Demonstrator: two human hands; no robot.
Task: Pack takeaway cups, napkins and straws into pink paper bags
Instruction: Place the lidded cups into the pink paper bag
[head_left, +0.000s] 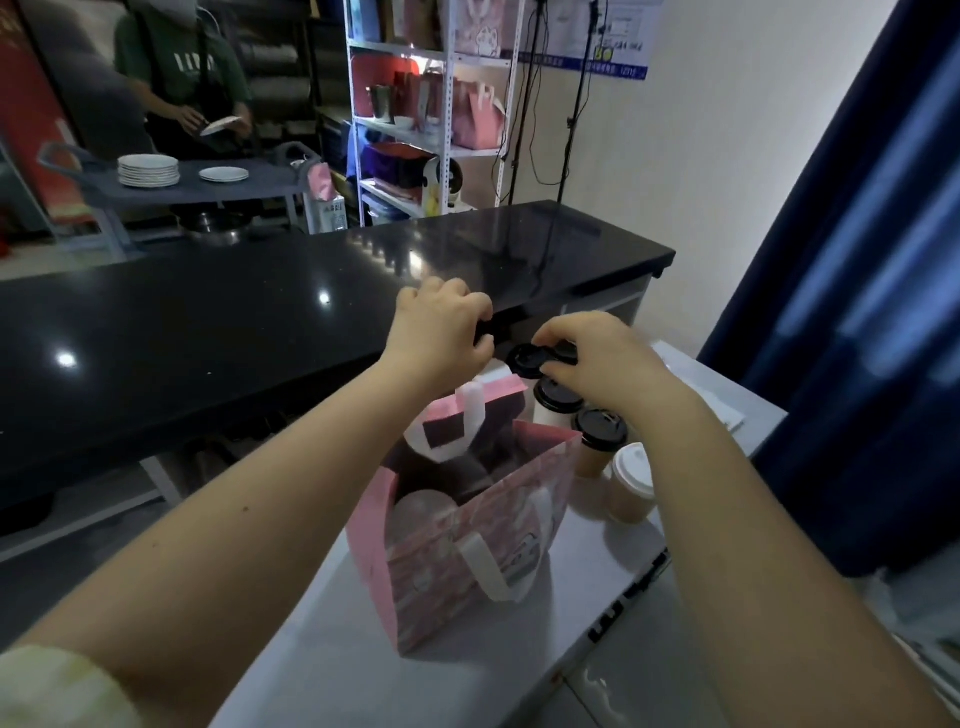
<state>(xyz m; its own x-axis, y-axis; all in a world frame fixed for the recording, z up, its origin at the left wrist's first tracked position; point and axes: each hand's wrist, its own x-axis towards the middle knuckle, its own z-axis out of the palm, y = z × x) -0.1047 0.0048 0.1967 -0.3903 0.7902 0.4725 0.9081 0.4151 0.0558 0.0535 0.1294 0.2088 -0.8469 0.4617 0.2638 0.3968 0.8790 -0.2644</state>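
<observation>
**Desk:** What fills your view?

**Operator:** The biggest thing I see is a glossy black counter (208, 338) running across the middle. In front of it is a pale table (322, 649), and everything for the job sits there.

**Desk:** And the bag?

**Operator:** The pink paper bag (441, 561) stands upright and open on that table, between my two forearms. Its white handles hang loose. Inside, low at the left, I make out a clear-lidded cup (421, 514).

**Desk:** Hands?

**Operator:** Both are beyond the bag, near the counter's edge. My left hand (441, 327) has its fingers curled under. I cannot tell whether it holds anything. My right hand (597, 358) pinches a black lid (524, 358) between thumb and fingertips, above the bag's far right corner.

**Desk:** Other cups?

**Operator:** Three stand in a row just right of the bag, under my right wrist. The farther black-lidded cup (558, 395) comes first, then the nearer black-lidded cup (600, 428). The white-lidded cup (631, 478) is closest to me.
</observation>
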